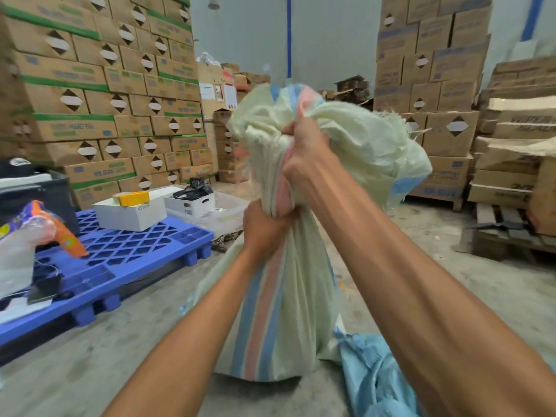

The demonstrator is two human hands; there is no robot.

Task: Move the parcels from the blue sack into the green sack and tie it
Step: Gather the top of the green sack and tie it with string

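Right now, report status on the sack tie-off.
Left hand gripping green sack neck, right hand gripping bunched mouth above. Sack upright, no knot visible. Blue sack limp beside it; nothing in the way.

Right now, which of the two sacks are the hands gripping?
The pale green striped sack, standing upright: left hand and right hand grip its gathered neck. The blue sack lies crumpled on the floor.

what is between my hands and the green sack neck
Nothing visible: the left hand and the right hand above it both grip the gathered neck of the green sack directly. The blue sack lies beside its base.
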